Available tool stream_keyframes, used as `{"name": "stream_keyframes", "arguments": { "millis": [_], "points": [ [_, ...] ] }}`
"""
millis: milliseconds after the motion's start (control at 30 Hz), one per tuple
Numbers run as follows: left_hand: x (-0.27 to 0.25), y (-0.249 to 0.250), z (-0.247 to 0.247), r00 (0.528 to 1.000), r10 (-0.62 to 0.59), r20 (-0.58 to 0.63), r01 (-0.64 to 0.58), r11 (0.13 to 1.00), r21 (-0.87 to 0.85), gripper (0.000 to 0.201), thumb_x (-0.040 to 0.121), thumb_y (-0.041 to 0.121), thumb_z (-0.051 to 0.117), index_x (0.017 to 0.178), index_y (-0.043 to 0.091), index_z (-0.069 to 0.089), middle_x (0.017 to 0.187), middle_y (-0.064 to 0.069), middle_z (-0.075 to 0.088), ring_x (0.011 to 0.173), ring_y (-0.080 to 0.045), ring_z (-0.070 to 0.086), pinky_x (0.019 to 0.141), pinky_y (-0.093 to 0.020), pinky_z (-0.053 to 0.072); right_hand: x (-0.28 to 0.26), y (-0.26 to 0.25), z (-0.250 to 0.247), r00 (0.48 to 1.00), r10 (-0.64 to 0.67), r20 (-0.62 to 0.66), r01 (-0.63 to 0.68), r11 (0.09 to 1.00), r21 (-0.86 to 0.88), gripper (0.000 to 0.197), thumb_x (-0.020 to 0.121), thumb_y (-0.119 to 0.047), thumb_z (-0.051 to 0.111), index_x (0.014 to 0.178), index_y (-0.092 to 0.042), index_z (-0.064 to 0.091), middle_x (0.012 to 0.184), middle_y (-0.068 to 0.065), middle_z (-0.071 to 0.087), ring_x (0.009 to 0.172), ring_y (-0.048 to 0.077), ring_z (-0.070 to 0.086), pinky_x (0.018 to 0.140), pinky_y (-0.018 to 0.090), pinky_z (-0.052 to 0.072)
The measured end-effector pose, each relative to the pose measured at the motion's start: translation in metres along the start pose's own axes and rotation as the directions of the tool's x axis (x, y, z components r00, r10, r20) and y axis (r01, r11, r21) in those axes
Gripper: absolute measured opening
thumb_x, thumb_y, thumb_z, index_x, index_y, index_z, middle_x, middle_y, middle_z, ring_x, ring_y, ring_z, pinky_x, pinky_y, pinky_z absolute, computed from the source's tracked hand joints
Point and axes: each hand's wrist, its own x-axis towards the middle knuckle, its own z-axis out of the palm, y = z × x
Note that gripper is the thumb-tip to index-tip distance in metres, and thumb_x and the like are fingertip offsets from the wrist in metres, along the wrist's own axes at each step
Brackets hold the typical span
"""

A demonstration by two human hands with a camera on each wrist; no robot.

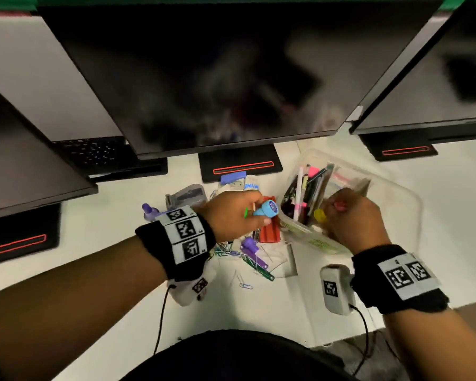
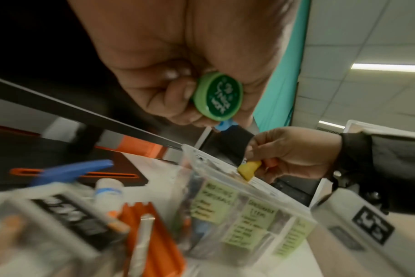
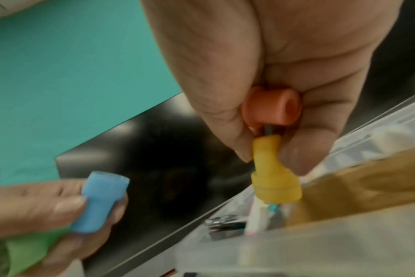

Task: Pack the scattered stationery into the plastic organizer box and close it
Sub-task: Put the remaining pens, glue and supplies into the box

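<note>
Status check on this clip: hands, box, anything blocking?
Left hand grips blue stamper and green stamper. Right hand holds yellow stamper and orange stamper over open organizer box. Nothing blocking.

Dark monitors (image 1: 204, 78) on white desk (image 1: 259, 312)

Bare forearms end in black wristbands (image 1: 176, 243) carrying white panels printed with square black codes (image 1: 186, 229). A white camera box (image 1: 334, 290) with a thin black cable (image 1: 364, 325) hangs under each wrist.
</note>
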Motion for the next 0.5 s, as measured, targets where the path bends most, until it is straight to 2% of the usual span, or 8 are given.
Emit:
{"name": "stream_keyframes", "arguments": {
  "millis": [33,67,133,267,333,400,500],
  "points": [
    [0.012,0.012,0.009,1.0,0.014,-0.008,-0.014,1.0,-0.019,0.029,0.086,0.037,0.062,0.105,0.016,0.058,0.089,0.003,0.059,0.084,-0.019,0.056,0.076,-0.027,0.046,0.002,0.006,-0.004,1.0,0.028,0.008,-0.028,0.998,-0.055,0.011,0.086,-0.011,0.06,0.091,-0.003,0.067,0.093,0.022,0.069,0.09,0.034,0.064,0.073,0.02,0.037],
    [0.023,0.025,0.019,1.0,0.025,-0.005,-0.025,0.999,-0.039,0.028,0.084,0.038,0.063,0.103,0.018,0.059,0.089,0.002,0.061,0.086,-0.021,0.058,0.078,-0.031,0.049,0.004,0.014,-0.008,0.998,0.059,0.022,-0.056,0.994,-0.099,0.015,0.085,-0.012,0.061,0.095,-0.002,0.066,0.098,0.023,0.069,0.095,0.035,0.063,0.072,0.023,0.036],
    [0.043,0.046,0.035,0.999,0.047,-0.012,-0.047,0.998,-0.049,0.027,0.083,0.037,0.064,0.102,0.019,0.059,0.095,-0.003,0.065,0.088,-0.022,0.06,0.078,-0.032,0.051,0.007,0.026,-0.007,0.993,0.098,0.063,-0.088,0.986,-0.144,0.019,0.083,-0.012,0.062,0.1,-0.004,0.066,0.103,0.021,0.068,0.099,0.036,0.061,0.074,0.025,0.038],
    [0.078,0.076,0.057,0.998,0.059,0.003,-0.059,0.998,-0.009,0.035,0.08,0.037,0.068,0.108,0.016,0.06,0.107,-0.006,0.064,0.096,-0.023,0.058,0.074,-0.026,0.04,0.008,0.044,-0.007,0.989,0.095,0.109,-0.087,0.993,-0.081,0.03,0.08,-0.015,0.068,0.109,-0.01,0.062,0.107,0.015,0.069,0.103,0.031,0.062,0.078,0.025,0.04],
    [0.087,0.08,0.062,0.998,0.051,0.035,-0.051,0.999,-0.019,0.038,0.077,0.033,0.073,0.109,0.017,0.06,0.109,-0.005,0.063,0.098,-0.022,0.059,0.078,-0.026,0.044,0.008,0.046,-0.011,0.992,0.073,0.106,-0.067,0.996,-0.059,0.035,0.078,-0.014,0.07,0.111,-0.01,0.06,0.108,0.013,0.069,0.104,0.03,0.062,0.076,0.021,0.037],
    [0.088,0.077,0.061,0.996,0.048,0.071,-0.045,0.998,-0.049,0.036,0.078,0.023,0.072,0.112,0.016,0.061,0.111,-0.005,0.063,0.098,-0.021,0.061,0.081,-0.024,0.047,0.007,0.046,-0.016,0.992,0.061,0.106,-0.056,0.997,-0.05,0.033,0.078,-0.009,0.068,0.11,-0.009,0.061,0.107,0.013,0.069,0.102,0.029,0.062,0.074,0.018,0.035],
    [0.077,0.06,0.047,0.999,0.05,0.019,-0.048,0.993,-0.105,0.024,0.084,0.011,0.064,0.108,0.015,0.064,0.103,-0.001,0.064,0.086,-0.012,0.059,0.068,-0.012,0.042,0.004,0.042,-0.018,0.994,0.017,0.105,-0.012,0.999,-0.051,0.026,0.076,-0.005,0.064,0.102,-0.011,0.063,0.1,0.012,0.069,0.094,0.03,0.062,0.073,0.022,0.039]
  ]
}}
